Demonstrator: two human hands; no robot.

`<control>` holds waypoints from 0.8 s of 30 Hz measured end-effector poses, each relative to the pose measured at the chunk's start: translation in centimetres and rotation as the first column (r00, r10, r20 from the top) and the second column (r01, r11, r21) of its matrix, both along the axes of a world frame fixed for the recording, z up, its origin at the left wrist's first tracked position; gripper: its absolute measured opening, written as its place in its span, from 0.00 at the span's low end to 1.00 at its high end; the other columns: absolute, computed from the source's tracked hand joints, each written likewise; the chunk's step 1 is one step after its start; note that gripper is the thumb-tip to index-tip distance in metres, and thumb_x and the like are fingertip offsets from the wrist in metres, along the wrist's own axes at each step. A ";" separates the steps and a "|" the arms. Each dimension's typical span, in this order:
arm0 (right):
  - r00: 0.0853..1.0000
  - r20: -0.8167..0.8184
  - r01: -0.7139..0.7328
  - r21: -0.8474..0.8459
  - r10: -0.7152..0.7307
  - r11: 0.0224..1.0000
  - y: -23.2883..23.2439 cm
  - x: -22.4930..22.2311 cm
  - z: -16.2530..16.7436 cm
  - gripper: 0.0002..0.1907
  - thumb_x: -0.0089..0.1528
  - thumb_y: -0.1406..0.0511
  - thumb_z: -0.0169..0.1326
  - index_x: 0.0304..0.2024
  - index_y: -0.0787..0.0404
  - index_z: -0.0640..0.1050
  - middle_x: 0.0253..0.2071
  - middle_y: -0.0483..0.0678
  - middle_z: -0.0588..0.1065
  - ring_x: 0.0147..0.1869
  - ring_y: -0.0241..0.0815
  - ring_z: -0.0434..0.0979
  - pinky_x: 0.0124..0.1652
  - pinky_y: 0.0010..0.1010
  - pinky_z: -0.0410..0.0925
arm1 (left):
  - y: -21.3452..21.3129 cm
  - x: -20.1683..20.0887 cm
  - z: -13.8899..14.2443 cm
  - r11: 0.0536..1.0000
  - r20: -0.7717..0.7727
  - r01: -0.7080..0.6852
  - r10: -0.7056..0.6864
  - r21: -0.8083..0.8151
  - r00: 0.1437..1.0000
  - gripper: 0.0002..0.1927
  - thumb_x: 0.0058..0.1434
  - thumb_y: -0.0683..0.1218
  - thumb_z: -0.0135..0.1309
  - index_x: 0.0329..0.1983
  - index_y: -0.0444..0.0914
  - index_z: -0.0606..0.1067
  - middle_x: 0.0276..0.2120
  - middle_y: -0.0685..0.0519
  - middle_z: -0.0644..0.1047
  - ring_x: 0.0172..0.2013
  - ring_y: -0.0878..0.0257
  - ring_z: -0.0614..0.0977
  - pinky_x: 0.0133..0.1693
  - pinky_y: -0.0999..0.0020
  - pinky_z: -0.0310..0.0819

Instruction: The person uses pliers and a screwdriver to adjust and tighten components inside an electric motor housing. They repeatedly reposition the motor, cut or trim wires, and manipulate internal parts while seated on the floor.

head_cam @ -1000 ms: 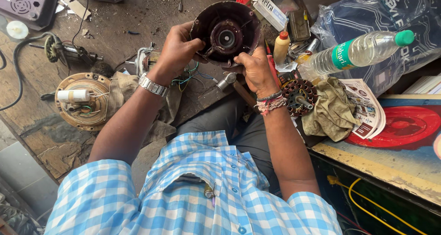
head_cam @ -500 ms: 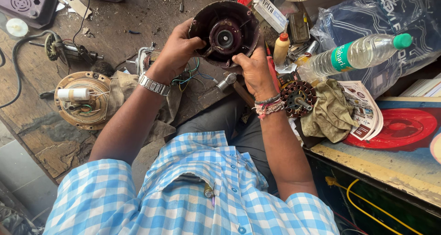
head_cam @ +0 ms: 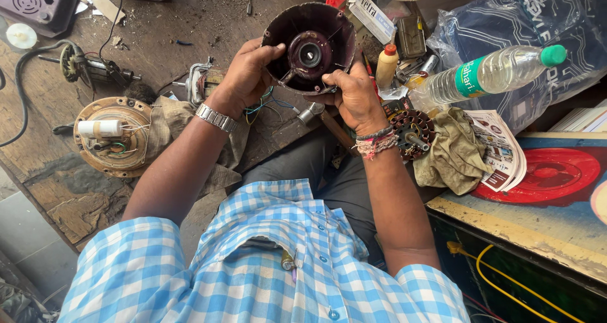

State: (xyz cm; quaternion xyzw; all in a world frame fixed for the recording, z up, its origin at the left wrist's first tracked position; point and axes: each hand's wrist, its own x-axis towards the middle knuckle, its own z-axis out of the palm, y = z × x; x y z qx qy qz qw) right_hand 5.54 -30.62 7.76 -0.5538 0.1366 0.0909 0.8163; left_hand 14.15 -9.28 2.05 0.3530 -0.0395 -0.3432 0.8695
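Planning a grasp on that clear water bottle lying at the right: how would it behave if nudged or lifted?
The bottle lies on its side across a plastic bag, so it would probably roll if nudged. It looks thin-walled and clear, likely denting under a tight squeeze. How full it is cannot be told, so its weight is uncertain.

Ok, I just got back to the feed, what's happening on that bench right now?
A person in a blue checked shirt holds a dark round motor housing up over the wooden workbench with both hands. The left hand grips its left rim; the right hand supports its lower right edge. The open inside with the centre bearing faces the camera. A wound stator lies on a rag to the right.
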 end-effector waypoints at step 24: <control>0.991 -0.019 0.134 0.017 -0.133 0.991 0.3 0.6 -2.5 0.37 0.63 0.69 0.55 0.70 0.54 0.55 0.63 0.56 0.68 0.59 0.54 0.78 0.43 0.51 0.81 | 2.0 0.9 1.0 0.614 0.782 -0.645 0.073 0.454 0.619 0.26 0.70 0.50 0.62 0.63 0.33 0.67 0.49 0.47 0.77 0.50 0.62 0.80 0.46 0.66 0.83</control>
